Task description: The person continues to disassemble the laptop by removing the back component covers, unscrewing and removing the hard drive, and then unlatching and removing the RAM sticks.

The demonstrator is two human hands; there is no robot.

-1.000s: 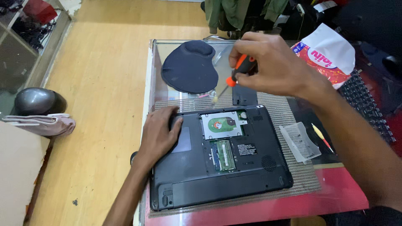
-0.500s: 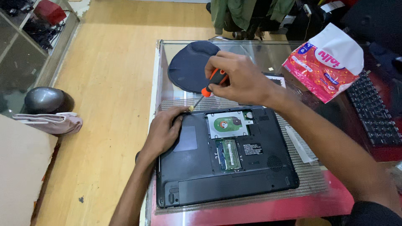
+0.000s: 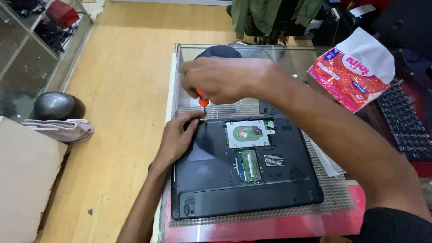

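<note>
Screwdriver (image 3: 202, 100), orange-handled, gripped upright in right hand (image 3: 225, 81) over upturned laptop (image 3: 243, 171) corner.
Tip down at back-left edge; left hand (image 3: 177, 139) pressed flat on laptop base, holding nothing, fingers beside tip, atop mesh mat (image 3: 333, 198).

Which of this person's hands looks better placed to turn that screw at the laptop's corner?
Probably the right hand: it grips the screwdriver upright over the laptop corner, while the left hand rests there.

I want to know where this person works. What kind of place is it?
Probably a small computer repair shop. A black laptop lies upside down with its covers off on a glass-topped table, the right hand holds an orange-handled screwdriver to it, and a loose black keyboard sits nearby.
</note>
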